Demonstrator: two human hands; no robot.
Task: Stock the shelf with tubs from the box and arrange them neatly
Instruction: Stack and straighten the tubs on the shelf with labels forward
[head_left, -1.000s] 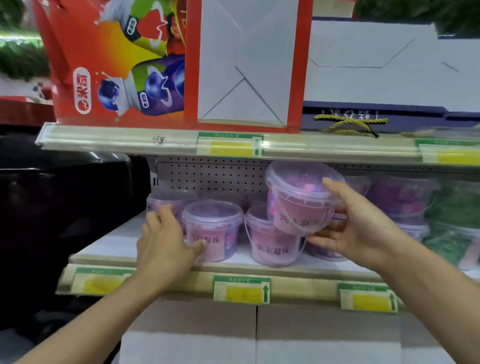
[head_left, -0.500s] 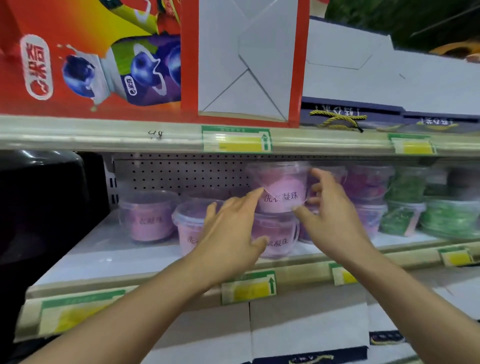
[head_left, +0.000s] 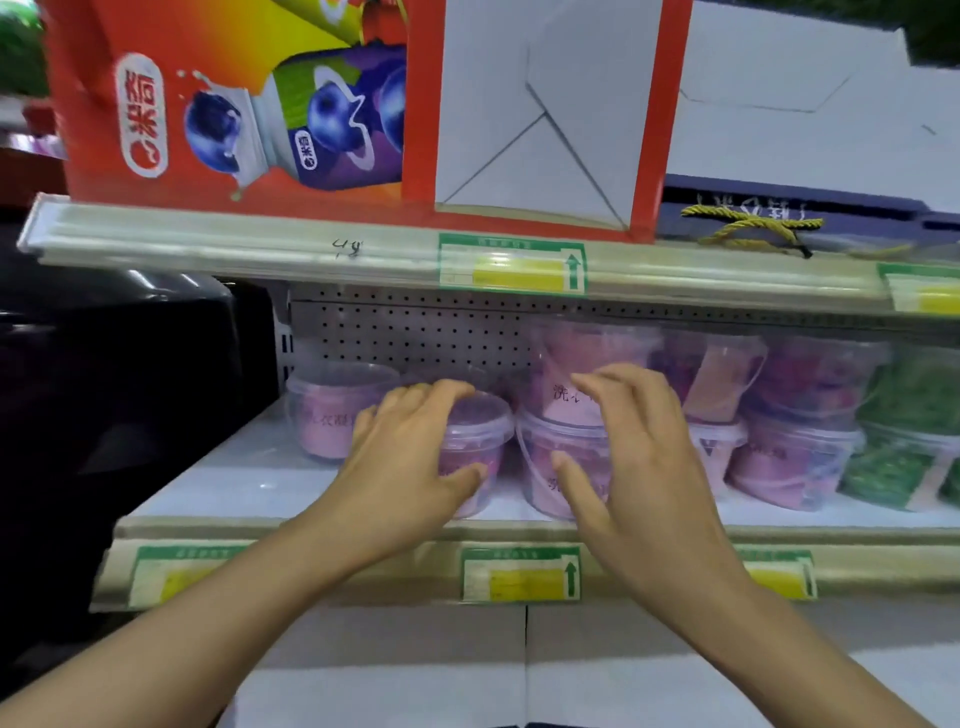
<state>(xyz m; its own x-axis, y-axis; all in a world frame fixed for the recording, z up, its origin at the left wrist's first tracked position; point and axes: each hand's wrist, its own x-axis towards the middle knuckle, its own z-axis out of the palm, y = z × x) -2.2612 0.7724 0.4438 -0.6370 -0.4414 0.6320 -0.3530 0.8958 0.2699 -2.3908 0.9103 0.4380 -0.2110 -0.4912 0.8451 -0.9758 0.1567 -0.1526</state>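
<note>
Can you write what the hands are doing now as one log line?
left hand: grips front pink tub | right hand: open, by stacked pink tub | shelf: partly stocked

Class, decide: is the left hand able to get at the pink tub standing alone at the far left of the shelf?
Probably yes: the pink tub stands just left of the left hand, nothing between them.
</note>
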